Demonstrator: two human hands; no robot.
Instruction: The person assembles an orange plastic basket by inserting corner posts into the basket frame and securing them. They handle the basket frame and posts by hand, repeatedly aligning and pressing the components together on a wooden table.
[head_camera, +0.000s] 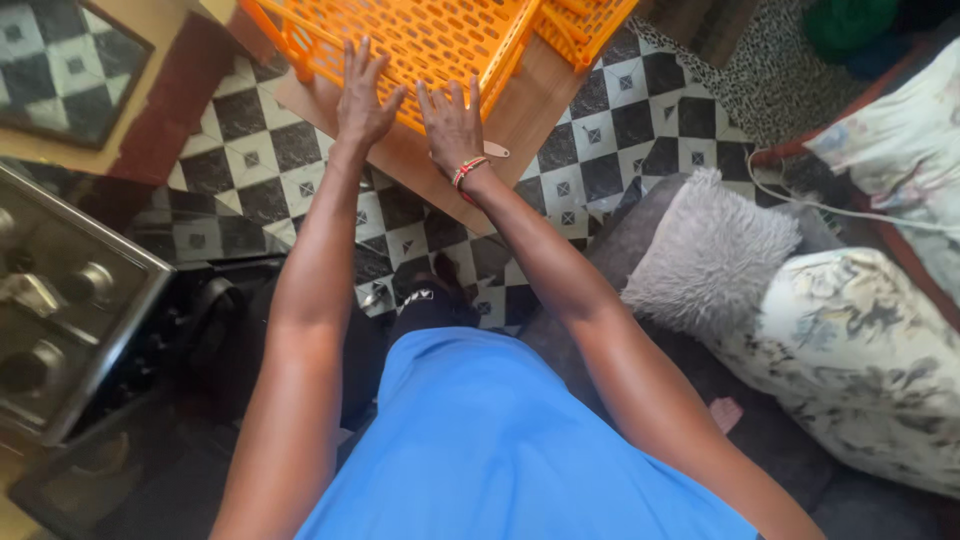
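Left grip: the left hand (362, 98) is lying flat with fingers spread wide, pressing on the near wall of the orange crate (440, 40); nothing is being clasped.
Right grip: the right hand (452, 125) is likewise lying open, fingers fanned, palm touching the crate's lower edge; it is closing on nothing.
Wrist: a beaded bracelet (468, 171) of red, white and dark bands is circling the right wrist.
Arms: both forearms are stretching straight forward from the body, nearly parallel, the left one slightly higher in the view.
Crate: rigid orange plastic, with a perforated lattice wall and ribbed rim, is sitting tilted on the counter (530, 110).
Counter: smooth brown wood with a squared corner is carrying the crate above the floor (250, 150).
Floor: glossy black-and-white checkered tiles.
Right side: a shaggy grey cushion (710, 255) is resting beside a floral fabric cushion (860, 350).
Left side: a metal stove (60, 300) with round knobs is standing near.
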